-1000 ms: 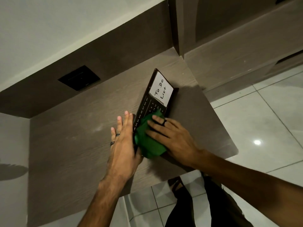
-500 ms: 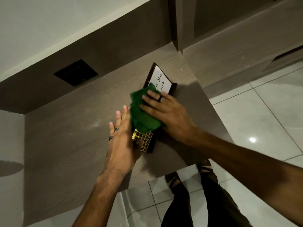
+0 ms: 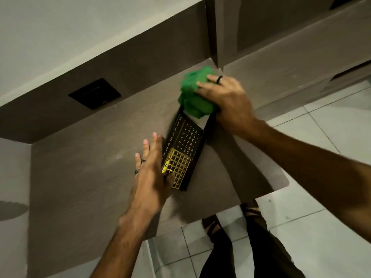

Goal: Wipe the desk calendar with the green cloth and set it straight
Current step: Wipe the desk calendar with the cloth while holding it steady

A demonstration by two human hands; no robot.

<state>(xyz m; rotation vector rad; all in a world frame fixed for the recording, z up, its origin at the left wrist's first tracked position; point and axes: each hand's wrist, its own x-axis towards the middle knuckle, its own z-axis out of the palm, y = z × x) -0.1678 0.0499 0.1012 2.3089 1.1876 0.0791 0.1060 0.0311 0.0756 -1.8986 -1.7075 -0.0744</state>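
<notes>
My right hand (image 3: 226,101) presses the bunched green cloth (image 3: 195,95) onto the far end of the black desk calendar (image 3: 185,145), fingers spread over it. My left hand (image 3: 150,173), its grip flat and open, braces the calendar's near left edge on the wooden worktop (image 3: 90,177).

Black desk calendar (image 3: 185,145) lying flat, askew (gold grid nearest), bunched green cloth (image 3: 195,95) covering far end

Desk calendar (image 3: 185,145) shows months MAY–DEC and date numbers.
</notes>
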